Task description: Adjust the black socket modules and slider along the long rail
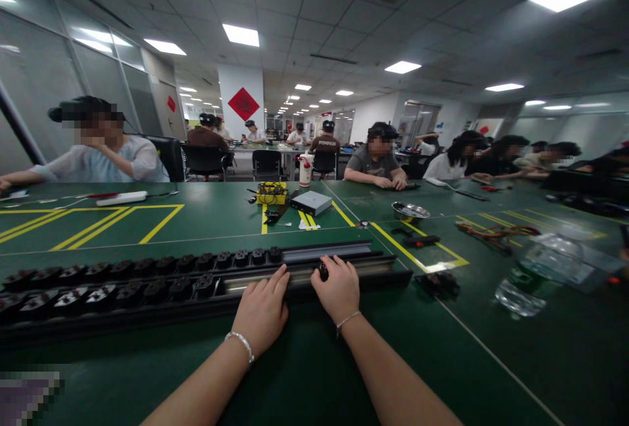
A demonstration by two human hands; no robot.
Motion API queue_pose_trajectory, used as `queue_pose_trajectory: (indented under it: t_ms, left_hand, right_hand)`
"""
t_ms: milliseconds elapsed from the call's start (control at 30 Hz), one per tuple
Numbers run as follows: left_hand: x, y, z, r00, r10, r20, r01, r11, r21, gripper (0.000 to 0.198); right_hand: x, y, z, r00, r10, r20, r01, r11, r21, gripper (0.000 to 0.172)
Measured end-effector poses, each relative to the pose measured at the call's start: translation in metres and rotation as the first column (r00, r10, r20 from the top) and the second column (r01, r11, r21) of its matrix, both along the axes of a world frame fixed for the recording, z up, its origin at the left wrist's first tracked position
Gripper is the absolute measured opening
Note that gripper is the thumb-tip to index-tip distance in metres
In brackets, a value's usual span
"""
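Note:
Two long black rails lie side by side across the green table. Several round black pieces (180, 287) fill the left part of the near rail (400, 274); a similar row (223, 259) sits in the far rail (363, 249). My left hand (263, 308) rests on the near rail's edge, just right of its last piece, fingers together and stretched out, with nothing visible in it. Farther right, my right hand (337, 287) is curled at the same rail around a small black part (323, 271), which shows between thumb and fingers.
A clear plastic bottle (538, 272) stands at the right. Beyond the rails are a metal bowl (410, 210), a grey box (311, 202), a yellow item with black cables (272, 193) and coloured wires (496, 232). Several people sit around the tables.

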State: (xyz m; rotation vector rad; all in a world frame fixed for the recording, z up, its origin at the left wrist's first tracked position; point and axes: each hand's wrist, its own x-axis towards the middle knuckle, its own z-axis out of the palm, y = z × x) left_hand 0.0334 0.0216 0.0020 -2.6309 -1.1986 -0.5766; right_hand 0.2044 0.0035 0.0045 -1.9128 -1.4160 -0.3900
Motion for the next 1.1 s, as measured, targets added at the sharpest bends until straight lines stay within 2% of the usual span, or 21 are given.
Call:
queue_pose_trajectory:
  t_ms: [1100]
  left_hand:
    - [0.0006, -0.0008, 0.0026, 1.000, 0.014, -0.009, -0.015, 0.999, -0.029, 0.050]
  right_hand:
    - [0.0021, 0.0016, 0.0003, 1.000, -0.001, 0.019, 0.001, 1.000, 0.010, 0.027]
